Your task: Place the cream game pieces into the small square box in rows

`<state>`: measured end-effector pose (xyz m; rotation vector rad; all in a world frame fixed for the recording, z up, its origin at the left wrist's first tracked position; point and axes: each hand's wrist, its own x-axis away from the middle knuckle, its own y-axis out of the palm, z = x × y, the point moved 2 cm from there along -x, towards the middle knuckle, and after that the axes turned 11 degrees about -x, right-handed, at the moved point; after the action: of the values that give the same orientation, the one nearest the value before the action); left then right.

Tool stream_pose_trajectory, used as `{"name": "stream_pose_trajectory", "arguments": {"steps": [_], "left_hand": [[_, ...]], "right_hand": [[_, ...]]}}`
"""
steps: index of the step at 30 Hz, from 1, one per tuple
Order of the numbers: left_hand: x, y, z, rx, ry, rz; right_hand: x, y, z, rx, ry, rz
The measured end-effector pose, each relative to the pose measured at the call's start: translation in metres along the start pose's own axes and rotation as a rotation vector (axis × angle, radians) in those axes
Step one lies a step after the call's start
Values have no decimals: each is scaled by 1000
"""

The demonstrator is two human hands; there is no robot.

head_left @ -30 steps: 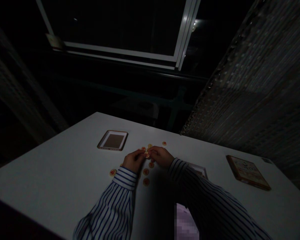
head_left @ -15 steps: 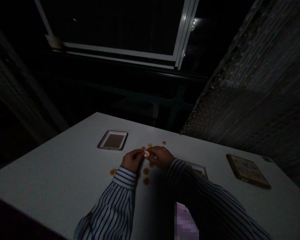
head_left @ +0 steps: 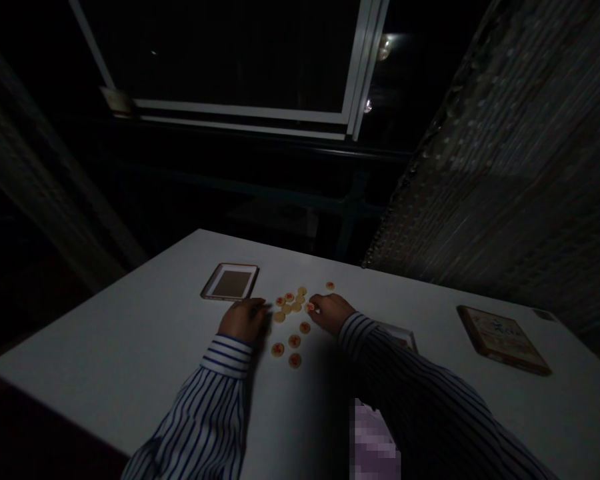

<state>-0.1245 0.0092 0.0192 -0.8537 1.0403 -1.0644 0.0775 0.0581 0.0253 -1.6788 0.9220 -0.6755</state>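
Note:
Several round Chinese chess pieces (head_left: 295, 341) with red characters lie loose on the white table (head_left: 155, 333); some show plain pale faces. My right hand (head_left: 333, 312) pinches one chess piece (head_left: 310, 307) between thumb and fingertips, just right of the cluster. On the cluster's left, my left hand (head_left: 243, 320) rests low over the table, its finger and thumb apart with nothing visible between them. Its palm side is hidden. A lone chess piece (head_left: 330, 285) lies behind my right hand.
A shallow rimmed box (head_left: 253, 283) lies at the back left. Another open box (head_left: 407, 335) is partly hidden behind my right sleeve. A wooden-edged case with a printed cover (head_left: 505, 340) lies far right. A beaded curtain (head_left: 445, 200) hangs past the table's right back edge.
My hands have moved apart from where they met over the pieces. My left hand has shifted left and come away; the right has drawn slightly right, with a chess piece in its fingers.

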Motion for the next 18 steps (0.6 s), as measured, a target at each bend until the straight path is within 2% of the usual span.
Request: {"name": "stream_pose_trajectory", "arguments": {"steps": [3,7,11,18], "left_hand": [[1,0,2,-55,89,-48],[3,2,18,-106,220,-121],[4,6,31,-198,241,-126],[0,14,35,-377,272,-146]], "right_hand": [[1,2,0,64,-12,-10],[2,5,1,119,-10,-10],[3,6,3,130,8,-41],[6,3,8,101,-1,5]]}}
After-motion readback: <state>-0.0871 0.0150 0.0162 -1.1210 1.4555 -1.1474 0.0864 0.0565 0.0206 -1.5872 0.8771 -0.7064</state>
